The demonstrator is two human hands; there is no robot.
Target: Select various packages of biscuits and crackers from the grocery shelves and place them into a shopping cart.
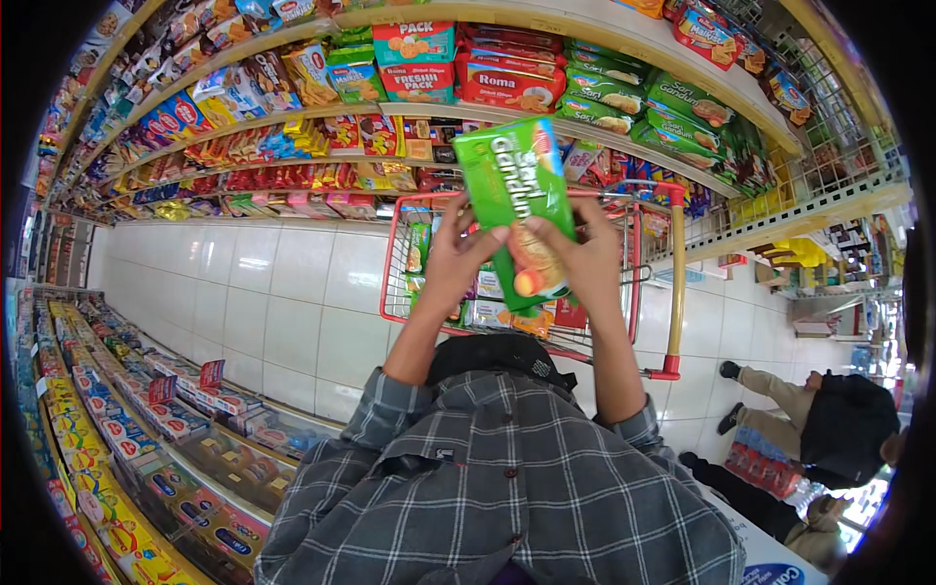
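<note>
A green packet of Sari Gandum biscuits (530, 175) is held up between my two hands, its printed front facing me. My left hand (462, 245) grips its left edge, thumb on the front. On the opposite edge, my right hand (581, 245) presses its thumb across the lettering. Under the packet stands a shopping cart with a red rim (387, 256). Inside its wire basket lie several packets, among them a green one (418, 248) and a white biscuit packet (488, 313). My hands and the held packet cover part of the basket.
Shelves (504, 111) of packaged biscuits run along the far side, with red Roma packs (512, 80) and stacked green packets (603, 95). The cart's yellow handle (678, 270) is at the right. A lower display (146, 424) lines the left. Two people (841, 431) are at the right.
</note>
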